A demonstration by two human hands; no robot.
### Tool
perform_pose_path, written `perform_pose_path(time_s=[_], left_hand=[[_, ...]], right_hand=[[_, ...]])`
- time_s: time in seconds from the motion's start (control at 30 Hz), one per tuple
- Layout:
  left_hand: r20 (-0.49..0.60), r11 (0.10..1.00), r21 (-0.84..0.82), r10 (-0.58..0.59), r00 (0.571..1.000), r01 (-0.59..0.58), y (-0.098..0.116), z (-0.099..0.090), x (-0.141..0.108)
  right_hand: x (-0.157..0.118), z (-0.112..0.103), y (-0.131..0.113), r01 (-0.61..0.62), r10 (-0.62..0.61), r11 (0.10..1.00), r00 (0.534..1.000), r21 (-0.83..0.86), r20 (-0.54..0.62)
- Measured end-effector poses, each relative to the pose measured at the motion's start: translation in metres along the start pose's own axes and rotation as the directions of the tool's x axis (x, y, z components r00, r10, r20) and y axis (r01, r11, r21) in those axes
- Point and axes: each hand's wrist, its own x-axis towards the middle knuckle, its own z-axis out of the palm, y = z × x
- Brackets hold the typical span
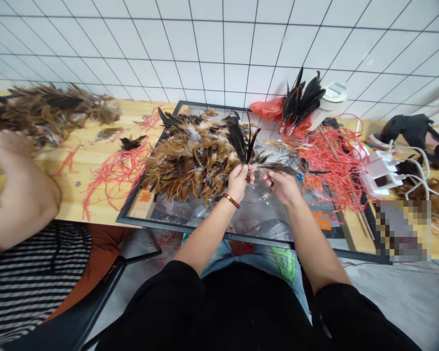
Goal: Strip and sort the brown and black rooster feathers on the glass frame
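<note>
My left hand [240,180], with a beaded bracelet on its wrist, pinches the lower ends of a small bunch of black feathers [241,141] that fans upward. Just right of it is my right hand [281,185], fingers curled and pressed together; whatever it holds is too small to make out. A large pile of brown feathers [193,161] lies to the left of my hands on a black-framed glass panel [205,230]. Loose feathers lie beyond my right hand, near a small blue object [299,176].
Pink string [336,165] lies tangled at the right and more at the left [113,170]. Black feathers [302,100] stand in a red bag [267,109] by the tiled wall. White chargers [382,170] with cables sit at right. A person in stripes [40,263] sits at left.
</note>
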Motion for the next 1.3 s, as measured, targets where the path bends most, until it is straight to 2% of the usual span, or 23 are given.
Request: perform_pose_path(time_s=[0.17,0.23,0.33,0.4,0.47,0.57,0.63,0.73,0.83,0.93,1.03,1.13,1.17,1.2,1.27,1.3], left_hand=[[0.076,0.992,0.111,-0.061,0.995,0.052,-0.002,0.002,-0.003],[0.113,0.985,0.144,-0.114,0.987,0.097,-0.003,0.002,-0.005],[0.127,0.980,0.130,-0.164,0.978,0.148,-0.002,0.002,-0.005],[0.124,0.980,0.112,-0.179,0.976,0.166,-0.001,0.001,-0.004],[0.136,0.976,0.126,-0.196,0.971,0.179,0.000,0.001,-0.004],[0.184,0.966,0.213,-0.184,0.966,0.143,-0.003,0.000,-0.004],[0.224,0.950,0.303,-0.148,0.963,0.076,-0.006,-0.001,-0.005],[0.291,0.903,0.430,-0.139,0.947,0.001,-0.010,-0.002,-0.006],[0.339,0.891,0.455,-0.174,0.925,0.001,-0.010,-0.002,-0.008],[0.308,0.954,0.299,-0.094,0.947,-0.003,-0.005,0.000,-0.009],[0.195,0.986,0.163,0.013,0.981,-0.046,0.001,0.001,-0.008],[0.041,0.990,0.113,0.079,0.996,-0.083,0.004,0.001,-0.006],[-0.006,0.990,0.099,0.099,0.995,-0.098,0.005,0.000,-0.005],[-0.045,0.990,0.086,0.119,0.992,-0.114,0.005,0.000,-0.003],[-0.106,0.986,0.069,0.158,0.982,-0.151,0.006,-0.002,-0.001],[-0.132,0.983,0.063,0.179,0.975,-0.172,0.006,-0.003,0.000]], right_hand=[[0.006,0.002,0.015,0.150,-0.163,0.976,0.984,-0.156,-0.071],[0.007,0.001,0.017,0.204,-0.237,0.958,0.959,-0.201,-0.157],[0.008,-0.004,0.016,0.218,-0.277,0.947,0.925,-0.235,-0.258],[0.009,-0.007,0.016,0.226,-0.287,0.941,0.928,-0.252,-0.238],[0.009,-0.009,0.017,0.239,-0.296,0.923,0.941,-0.301,-0.161],[0.008,-0.009,0.022,0.272,-0.327,0.881,0.942,-0.387,-0.082],[0.008,-0.008,0.024,0.284,-0.348,0.862,0.934,-0.421,-0.082],[0.007,-0.005,0.020,0.289,-0.367,0.874,0.919,-0.392,-0.142],[0.007,-0.007,0.011,0.324,-0.419,0.889,0.861,-0.324,-0.290],[0.009,-0.017,0.003,0.388,-0.481,0.875,0.763,-0.289,-0.432],[0.011,-0.032,-0.003,0.436,-0.558,0.829,0.690,-0.352,-0.461],[0.014,-0.047,-0.005,0.427,-0.607,0.789,0.652,-0.441,-0.455],[0.014,-0.052,-0.004,0.407,-0.610,0.781,0.657,-0.473,-0.442],[0.014,-0.056,-0.003,0.373,-0.605,0.771,0.684,-0.517,-0.409],[0.013,-0.062,0.001,0.275,-0.553,0.713,0.786,-0.645,-0.276],[0.012,-0.064,0.004,0.230,-0.503,0.655,0.844,-0.720,-0.188]])
